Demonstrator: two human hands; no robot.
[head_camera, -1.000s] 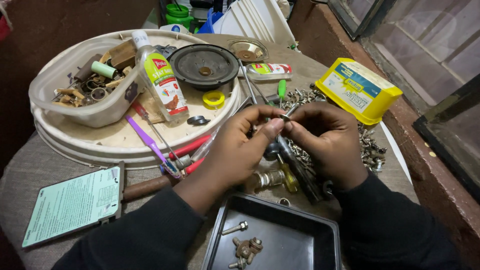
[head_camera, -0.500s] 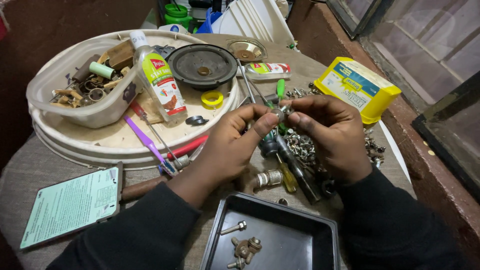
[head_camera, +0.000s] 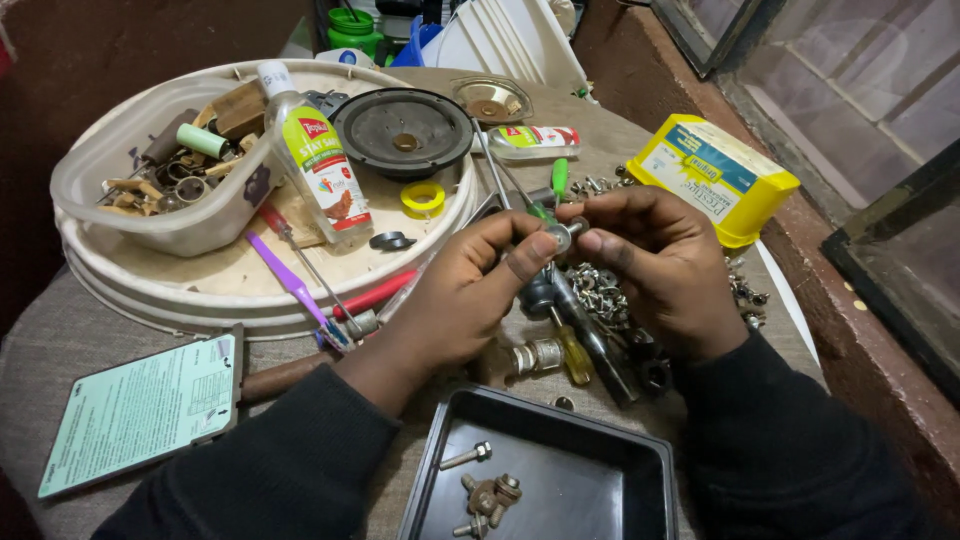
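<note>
While the cloth-covered bench (head_camera: 60, 350) carried a round cream plastic lid (head_camera: 200, 295) at far left and a black rectangular plastic tray (head_camera: 590, 480) at near centre, both hands met above a heap of small metal screws (head_camera: 600, 290). The left hand (head_camera: 460, 290) and right hand (head_camera: 660, 260) each pinched, grip pressed together, one small silver metal washer (head_camera: 561, 237).

One camera sits on the person's head. It looks down and forward, from close by, at the cluttered grey cloth-covered table (head_camera: 60, 350) and both arms.
</note>
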